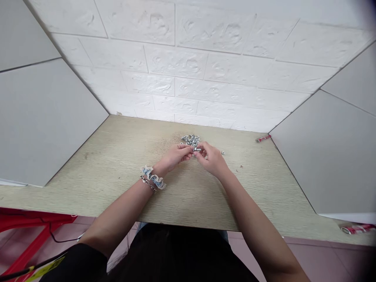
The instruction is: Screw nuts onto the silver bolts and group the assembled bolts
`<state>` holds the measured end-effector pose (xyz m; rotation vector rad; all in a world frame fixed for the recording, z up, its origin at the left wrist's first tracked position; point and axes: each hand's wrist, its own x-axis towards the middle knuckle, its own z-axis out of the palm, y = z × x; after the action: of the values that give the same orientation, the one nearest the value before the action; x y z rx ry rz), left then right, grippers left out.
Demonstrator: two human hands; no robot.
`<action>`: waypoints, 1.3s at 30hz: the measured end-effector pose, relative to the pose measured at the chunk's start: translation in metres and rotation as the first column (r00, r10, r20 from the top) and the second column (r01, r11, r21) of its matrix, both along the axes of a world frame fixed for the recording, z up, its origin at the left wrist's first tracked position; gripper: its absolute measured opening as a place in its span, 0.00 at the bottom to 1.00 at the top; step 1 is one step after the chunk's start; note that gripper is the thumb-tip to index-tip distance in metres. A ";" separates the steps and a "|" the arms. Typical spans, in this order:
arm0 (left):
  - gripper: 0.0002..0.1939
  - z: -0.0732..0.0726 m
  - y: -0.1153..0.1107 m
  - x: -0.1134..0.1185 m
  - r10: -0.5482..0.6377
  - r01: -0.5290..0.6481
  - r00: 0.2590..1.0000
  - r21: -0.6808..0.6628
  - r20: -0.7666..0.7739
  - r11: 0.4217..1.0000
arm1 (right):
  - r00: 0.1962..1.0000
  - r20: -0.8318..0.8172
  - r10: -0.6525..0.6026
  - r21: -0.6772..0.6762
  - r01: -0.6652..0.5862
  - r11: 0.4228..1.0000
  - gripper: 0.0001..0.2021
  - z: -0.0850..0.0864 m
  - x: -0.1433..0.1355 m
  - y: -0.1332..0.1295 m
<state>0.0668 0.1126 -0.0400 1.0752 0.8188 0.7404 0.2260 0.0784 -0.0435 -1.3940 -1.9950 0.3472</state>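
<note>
looks like a small work booth: walled in by flat grey side panels and a white brick-patterned wall, with a pale wood-grain counter bearing silvery metal bolts and nuts.

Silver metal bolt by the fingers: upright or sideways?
Sideways: the silver metal bolt points across, from left hand toward right hand.

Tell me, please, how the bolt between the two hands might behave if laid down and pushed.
The bolt looks like shiny metal, so it is probably stiff and rather heavy for its size. It seems slim and rounded along its length, so it may roll on the flat table.
</note>
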 end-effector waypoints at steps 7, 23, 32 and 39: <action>0.11 -0.005 0.003 -0.001 -0.002 0.002 1.000 0.012 -0.007 1.000 | 0.994 -0.035 0.104 0.053 -0.102 0.993 0.08 -0.003 0.001 0.002; 0.12 -0.002 0.001 0.000 0.021 -0.021 0.999 -0.023 0.026 1.000 | 0.999 -0.028 0.046 0.057 -0.044 0.997 0.08 -0.001 0.002 0.000; 0.13 -0.005 0.000 -0.001 0.005 -0.003 0.997 -0.028 0.072 1.000 | 0.999 -0.011 0.035 0.015 -0.035 0.999 0.07 -0.001 0.001 0.000; 0.13 -0.003 -0.005 0.003 -0.041 0.043 0.998 -0.042 0.046 0.998 | 0.999 0.022 -0.030 -0.030 0.030 0.999 0.19 -0.004 0.002 0.002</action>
<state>0.0697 0.1080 -0.0433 1.0309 0.7679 0.7062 0.2277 0.0800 -0.0474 -1.4504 -1.9915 0.3515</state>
